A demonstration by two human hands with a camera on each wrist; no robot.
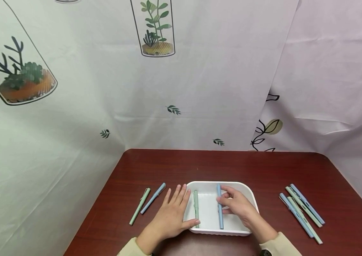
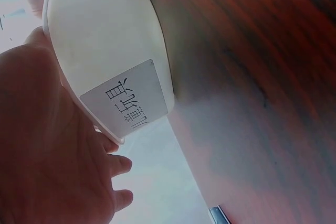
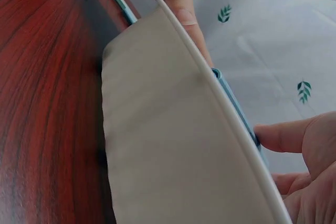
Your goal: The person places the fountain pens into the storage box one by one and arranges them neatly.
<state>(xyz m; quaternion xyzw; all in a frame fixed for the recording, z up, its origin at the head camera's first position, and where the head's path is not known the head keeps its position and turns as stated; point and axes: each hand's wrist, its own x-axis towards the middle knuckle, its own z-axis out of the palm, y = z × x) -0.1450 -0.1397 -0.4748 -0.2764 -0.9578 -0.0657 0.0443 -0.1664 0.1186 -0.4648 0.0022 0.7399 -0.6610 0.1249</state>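
Note:
A white tray (image 1: 207, 204) stands on the table, with a light green pen (image 1: 196, 201) lying lengthwise near its left side. My right hand (image 1: 240, 206) pinches a light blue pen (image 1: 220, 213) between thumb and fingers, over the tray's middle. In the right wrist view, part of that blue pen (image 3: 236, 103) shows above the rim. My left hand (image 1: 172, 217) rests at the tray's left edge, fingers straight and spread, thumb across the near left corner. From the left wrist, the tray's outer wall (image 2: 100, 30) bears a printed label.
Left of the tray lie a green pen (image 1: 140, 207) and a blue pen (image 1: 153, 198). On the right is a group of several blue and green pens (image 1: 305, 206). Behind the dark red wooden table (image 1: 174, 163) hangs a patterned white cloth (image 1: 200, 89).

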